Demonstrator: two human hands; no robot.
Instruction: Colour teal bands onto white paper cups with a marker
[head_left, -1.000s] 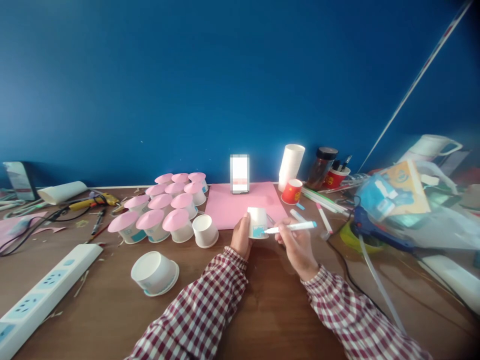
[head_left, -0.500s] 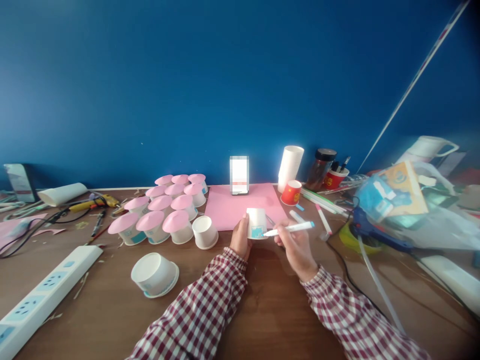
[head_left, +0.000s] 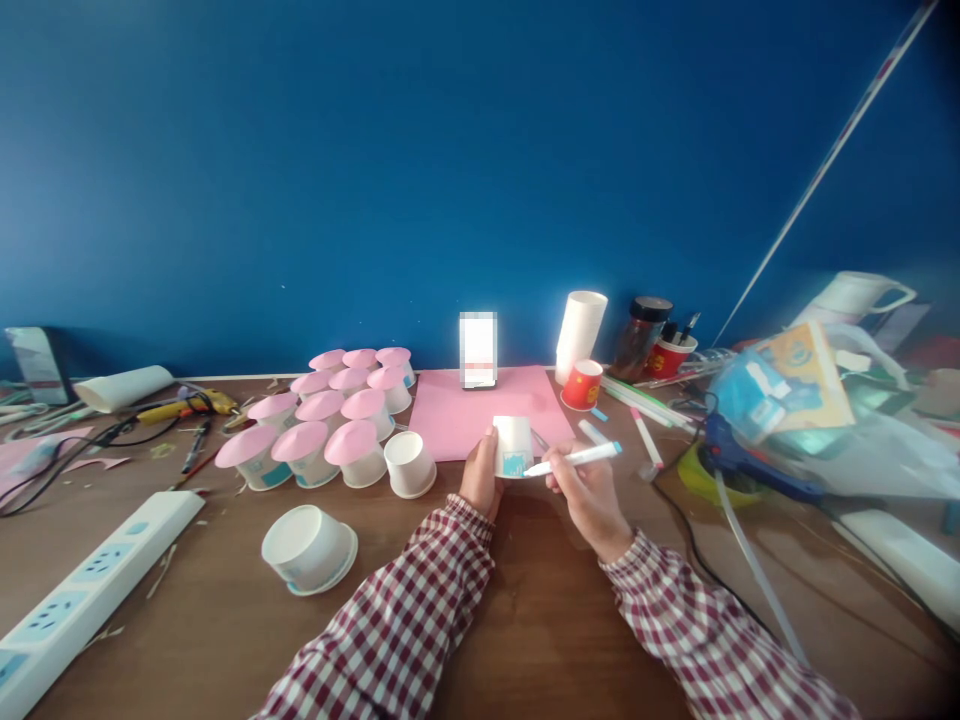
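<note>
My left hand (head_left: 481,476) is closed around the left side of a white paper cup (head_left: 513,436), held upside down with its rim low. A patch of light blue ink marks the cup's side near the rim. In my right hand (head_left: 589,492) is a white marker pen (head_left: 577,459) with a blue end, its tip touching or very near the blue patch. Another paper cup (head_left: 409,465) stands mouth down to the left of my left hand. Nearer to me sits a wider white cup (head_left: 304,545), also upside down.
Several cups with pink cone tops (head_left: 352,442) stand in rows at the left. A pink sheet (head_left: 442,410) lies ahead, a phone (head_left: 478,350) upright on it. To the right are a red cup (head_left: 582,384), stacked white cups (head_left: 581,330) and a blue glue gun (head_left: 750,465). A power strip (head_left: 97,570) lies left.
My right hand and the marker have shifted slightly left, and the pen tip has moved a little along the blue patch. The cup and my left hand stay in place.
</note>
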